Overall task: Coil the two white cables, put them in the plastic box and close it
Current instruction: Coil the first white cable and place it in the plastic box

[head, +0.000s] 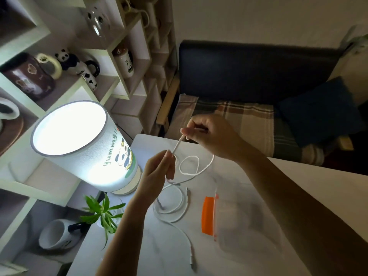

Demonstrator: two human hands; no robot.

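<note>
**Two hands draw a white cable taut above a marble-look table**

A braided white cable is stretched between two bare hands above the table. The right hand pinches the cable's upper end between thumb and fingers, closed on it, while the left hand grips the same cable lower down, fingertips pressed together around the strand. Between the two hands the cable runs straight and tilted; below the left hand it falls into a loose loop that rests on the tabletop just right of that hand.

A second white cable lies on the table nearer the camera, partly curled into a rough ring, with one long tail trailing toward the table's near edge and ending in a plug.

Just right of this cable sits the clear plastic box, on the table under the right forearm, its orange latch facing the cables. Whether its lid is shut cannot be told through the blur.

At the table's left edge stands a lit lamp with a panda drawing on its shade, and a small green plant beside its base. Shelves holding mugs rise to the left; a dark sofa with a plaid cover lies beyond the table.
</note>
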